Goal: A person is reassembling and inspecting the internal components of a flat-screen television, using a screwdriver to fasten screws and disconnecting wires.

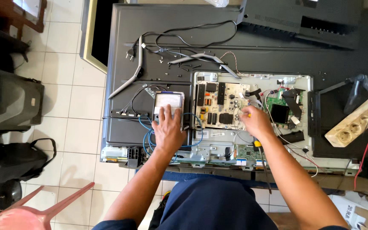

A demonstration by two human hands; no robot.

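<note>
A flat-screen television (pixel 150 38) lies face down with its lower back opened. My left hand (pixel 168 130) lies over the lower half of a grey analog multimeter (pixel 169 100) set on the panel, with the fingers at its dial. Blue leads (pixel 145 137) loop around the meter. My right hand (pixel 255 121) pinches a thin yellow-tipped probe (pixel 248 114) at the right edge of the beige power board (pixel 218 106). A yellow piece with a dark cord (pixel 257 144) hangs under that wrist. The green main board (pixel 277 111) sits just right of the hand.
Two black stand legs (pixel 128 79) (pixel 205 57), a power cord (pixel 184 40) and loose screws lie on the television back. A beige power strip (pixel 354 123) is at the right, another black cover (pixel 303 17) at top right, black bags (pixel 9 102) and a red chair (pixel 30 211) at the left.
</note>
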